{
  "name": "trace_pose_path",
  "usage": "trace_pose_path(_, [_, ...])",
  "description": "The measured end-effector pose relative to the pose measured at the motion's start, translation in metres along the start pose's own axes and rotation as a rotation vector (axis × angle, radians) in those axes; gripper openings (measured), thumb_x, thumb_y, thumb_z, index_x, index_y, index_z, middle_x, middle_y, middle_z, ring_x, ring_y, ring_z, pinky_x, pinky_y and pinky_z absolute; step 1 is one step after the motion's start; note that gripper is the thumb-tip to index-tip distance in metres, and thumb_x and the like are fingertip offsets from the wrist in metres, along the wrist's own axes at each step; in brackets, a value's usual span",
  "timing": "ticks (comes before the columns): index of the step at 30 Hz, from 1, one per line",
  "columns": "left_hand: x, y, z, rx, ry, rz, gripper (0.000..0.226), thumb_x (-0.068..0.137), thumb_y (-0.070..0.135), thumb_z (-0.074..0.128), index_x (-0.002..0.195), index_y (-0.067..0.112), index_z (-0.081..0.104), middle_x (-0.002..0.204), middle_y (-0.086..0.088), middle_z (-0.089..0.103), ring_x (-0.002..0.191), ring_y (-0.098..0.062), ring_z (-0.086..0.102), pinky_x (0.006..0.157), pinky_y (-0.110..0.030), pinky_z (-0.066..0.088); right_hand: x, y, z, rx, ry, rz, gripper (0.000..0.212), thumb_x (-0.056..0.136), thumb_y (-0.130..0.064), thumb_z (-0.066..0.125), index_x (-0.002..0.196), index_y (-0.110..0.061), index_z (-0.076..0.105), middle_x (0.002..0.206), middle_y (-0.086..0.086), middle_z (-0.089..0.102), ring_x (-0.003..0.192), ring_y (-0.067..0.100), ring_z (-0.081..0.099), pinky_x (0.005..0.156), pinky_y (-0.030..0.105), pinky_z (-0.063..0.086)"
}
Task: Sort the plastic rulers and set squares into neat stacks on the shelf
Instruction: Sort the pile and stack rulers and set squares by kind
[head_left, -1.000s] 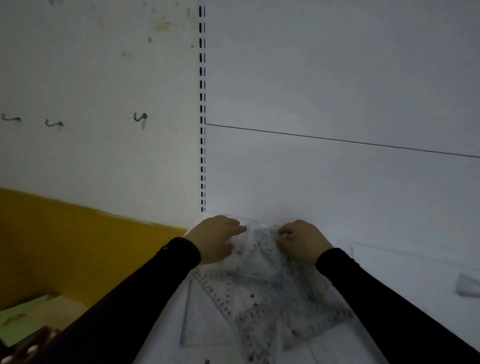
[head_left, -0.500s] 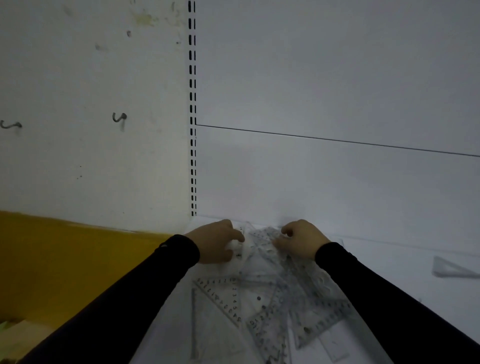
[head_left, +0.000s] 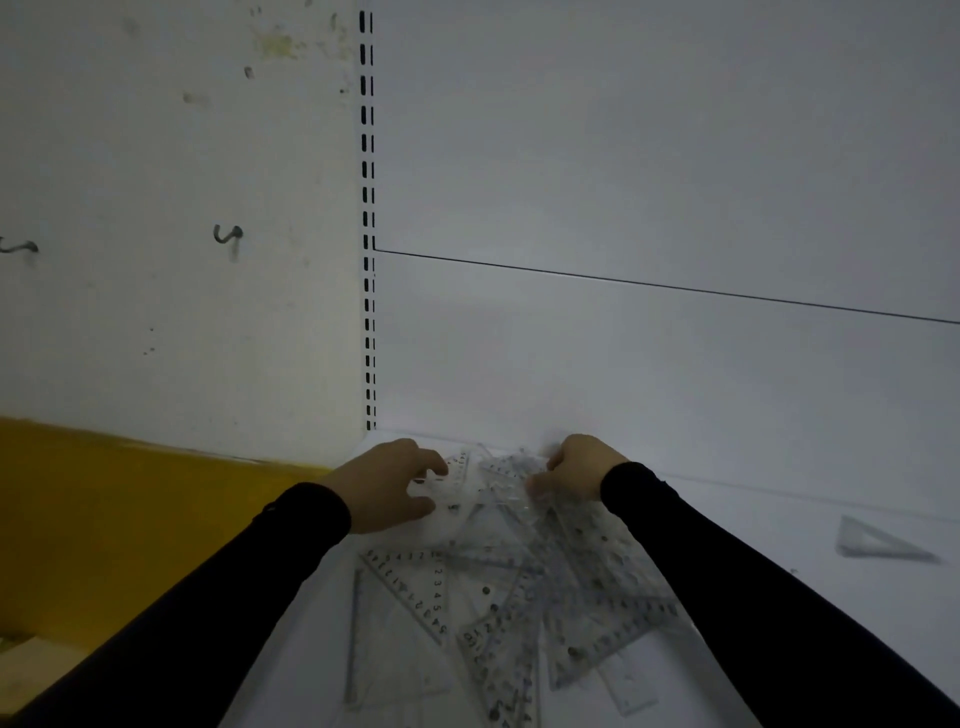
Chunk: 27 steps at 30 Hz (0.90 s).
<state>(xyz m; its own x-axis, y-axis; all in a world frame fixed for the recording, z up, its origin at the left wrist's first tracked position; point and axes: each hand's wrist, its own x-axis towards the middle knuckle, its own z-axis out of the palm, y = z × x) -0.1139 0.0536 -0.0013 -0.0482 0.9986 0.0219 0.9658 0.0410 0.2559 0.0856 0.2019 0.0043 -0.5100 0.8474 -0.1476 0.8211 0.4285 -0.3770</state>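
Loosely heaped on the white shelf (head_left: 779, 540), the clear plastic set squares (head_left: 498, 597) overlap at all angles, their corners crossing one another. Printed scales run along their edges; on one triangle (head_left: 415, 592) near the left of the pile the digits 1 to 5 can be read in two rows, while the marks on the others are too blurred to make out. No brand name is legible.

At the far end of the pile, close to the back panel (head_left: 649, 374), both hands are at work. The left hand (head_left: 387, 483) has its fingers and thumb curled round the edge of a clear piece (head_left: 457, 480), pinching it. The right hand (head_left: 579, 467) is curled too, its fingertips gripping the plastic at the pile's top right. Both arms wear black sleeves (head_left: 727, 571).

Well apart to the right, a lone set square (head_left: 878, 543) lies flat on the shelf. A slotted upright (head_left: 367, 218) rises at the shelf's left corner, beside a stained wall with small hooks (head_left: 227, 235) above a yellow band (head_left: 130, 499).
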Motion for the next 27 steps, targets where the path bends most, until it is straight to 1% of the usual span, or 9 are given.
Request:
trace_pose_path(2, [-0.004, -0.003, 0.0, -0.007, 0.034, -0.014, 0.041, 0.092, 0.036, 0.057, 0.131, 0.029, 0.047, 0.116, 0.003, 0.05, 0.09, -0.007, 0.044, 0.082, -0.017, 0.035, -0.002, 0.001, 0.0, -0.025, 0.064, -0.044, 0.036, 0.073, -0.043, 0.074, 0.063, -0.017, 0.051, 0.062, 0.002, 0.046, 0.057, 0.017, 0.047, 0.052, 0.028, 0.036])
trace_pose_path(3, [-0.005, -0.004, 0.0, -0.011, 0.054, -0.02, 0.04, 0.092, 0.035, 0.057, 0.13, 0.029, 0.048, 0.112, 0.005, 0.05, 0.091, -0.008, 0.046, 0.082, -0.018, 0.036, -0.004, 0.001, 0.0, -0.023, 0.099, -0.075, 0.031, 0.073, -0.043, 0.075, 0.077, -0.016, 0.058, 0.074, 0.003, 0.054, 0.068, 0.018, 0.053, 0.058, 0.029, 0.041])
trace_pose_path(6, [-0.011, -0.009, -0.002, -0.018, 0.116, -0.037, 0.04, 0.091, 0.034, 0.058, 0.13, 0.028, 0.049, 0.107, 0.007, 0.05, 0.092, -0.009, 0.047, 0.081, -0.018, 0.036, -0.007, 0.003, 0.002, 0.016, 0.133, -0.151, 0.034, 0.08, -0.033, 0.07, 0.105, -0.015, 0.054, 0.095, 0.0, 0.056, 0.085, 0.018, 0.053, 0.069, 0.025, 0.038])
trace_pose_path(11, [-0.02, -0.013, -0.004, -0.032, 0.197, -0.032, 0.041, 0.091, 0.032, 0.057, 0.131, 0.026, 0.049, 0.111, 0.005, 0.052, 0.092, -0.008, 0.045, 0.084, -0.018, 0.037, -0.01, 0.002, 0.002, 0.041, 0.22, -0.248, 0.027, 0.096, -0.013, 0.043, 0.118, -0.013, 0.059, 0.119, 0.005, 0.061, 0.107, 0.02, 0.055, 0.083, 0.018, 0.035])
trace_pose_path(13, [-0.022, -0.015, -0.005, -0.057, 0.231, -0.025, 0.04, 0.091, 0.031, 0.058, 0.13, 0.025, 0.05, 0.11, 0.005, 0.052, 0.092, -0.008, 0.046, 0.086, -0.019, 0.039, -0.014, -0.001, -0.001, 0.146, 0.283, -0.253, 0.027, 0.097, -0.011, 0.04, 0.116, -0.013, 0.059, 0.115, 0.006, 0.061, 0.098, 0.02, 0.059, 0.081, 0.018, 0.04])
trace_pose_path(17, [-0.022, -0.019, -0.007, -0.072, 0.321, -0.004, 0.042, 0.092, 0.031, 0.056, 0.133, 0.025, 0.048, 0.113, 0.002, 0.054, 0.096, -0.012, 0.049, 0.092, -0.026, 0.041, -0.023, 0.005, -0.009, 0.227, 0.309, -0.204, 0.023, 0.098, -0.014, 0.037, 0.113, -0.017, 0.055, 0.103, 0.002, 0.06, 0.075, 0.012, 0.062, 0.054, 0.009, 0.039])
trace_pose_path(19, [-0.019, -0.017, -0.006, -0.068, 0.357, 0.021, 0.043, 0.093, 0.031, 0.055, 0.135, 0.025, 0.046, 0.111, 0.001, 0.054, 0.097, -0.015, 0.049, 0.091, -0.03, 0.041, -0.033, 0.011, -0.012, 0.235, 0.317, -0.166, 0.026, 0.098, -0.015, 0.034, 0.117, -0.018, 0.051, 0.103, 0.004, 0.062, 0.079, 0.016, 0.062, 0.06, 0.017, 0.044])
trace_pose_path(22, [-0.011, -0.008, -0.002, -0.081, 0.386, 0.067, 0.05, 0.087, 0.042, 0.046, 0.134, 0.023, 0.049, 0.106, -0.001, 0.054, 0.097, -0.018, 0.049, 0.089, -0.032, 0.04, -0.055, 0.024, -0.014, 0.164, 0.374, -0.132, 0.034, 0.099, -0.016, 0.036, 0.131, -0.012, 0.046, 0.111, 0.013, 0.06, 0.098, 0.029, 0.058, 0.08, 0.031, 0.044])
trace_pose_path(27, [0.013, 0.019, 0.01, -0.13, 0.346, 0.143, 0.072, 0.075, 0.064, 0.03, 0.13, 0.024, 0.053, 0.106, 0.0, 0.055, 0.103, -0.02, 0.052, 0.092, -0.035, 0.041, -0.096, 0.063, -0.016, 0.029, 0.343, -0.005, 0.049, 0.09, -0.044, 0.055, 0.127, -0.013, 0.047, 0.11, 0.01, 0.052, 0.087, 0.019, 0.05, 0.076, 0.025, 0.035])
